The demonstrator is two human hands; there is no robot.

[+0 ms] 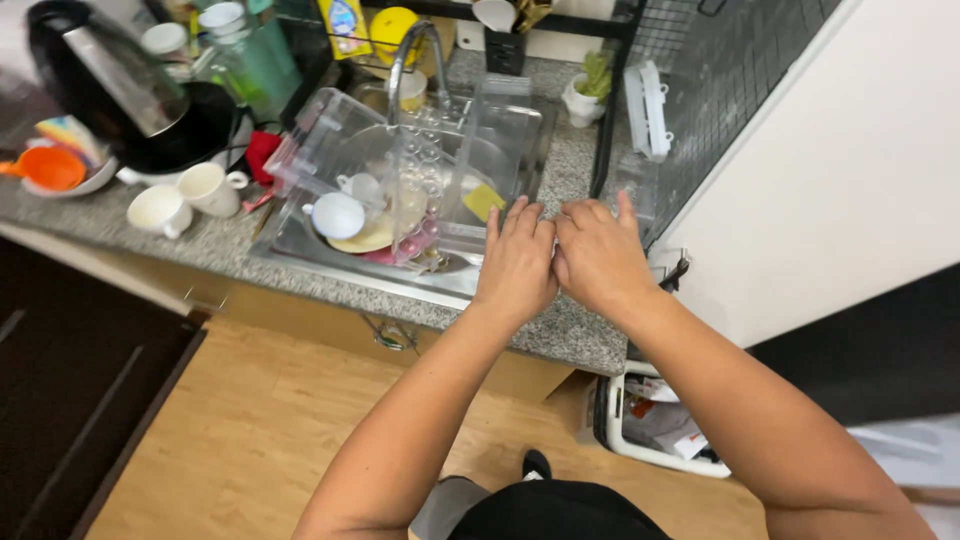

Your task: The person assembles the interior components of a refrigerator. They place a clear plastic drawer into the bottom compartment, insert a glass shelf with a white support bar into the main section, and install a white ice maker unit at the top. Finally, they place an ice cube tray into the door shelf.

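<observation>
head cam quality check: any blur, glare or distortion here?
Head view: lighting even and soft, shadows faint. Glare streaks the curved chrome tap and the clear plastic tray in the steel sink. Wide-lens bowing tilts the speckled granite counter. Left hand and right hand slightly soft, likely motion; black kettle at the corner smeared.

Surface: speckled grey granite counter (200,240) with a steel sink (300,245) set into it.
Left end: 2 white cups (160,210) side by side, a bowl holding an orange funnel (45,168), and a black and steel kettle (120,85) behind them.
Back edge: a green bottle (260,60) and a small white pot with a green plant (585,95).
Right front: both hands, left hand (518,265) and right hand (600,255), rest on the counter edge.
Below: a wooden floor (250,440) carrying a white bin (650,425).
</observation>
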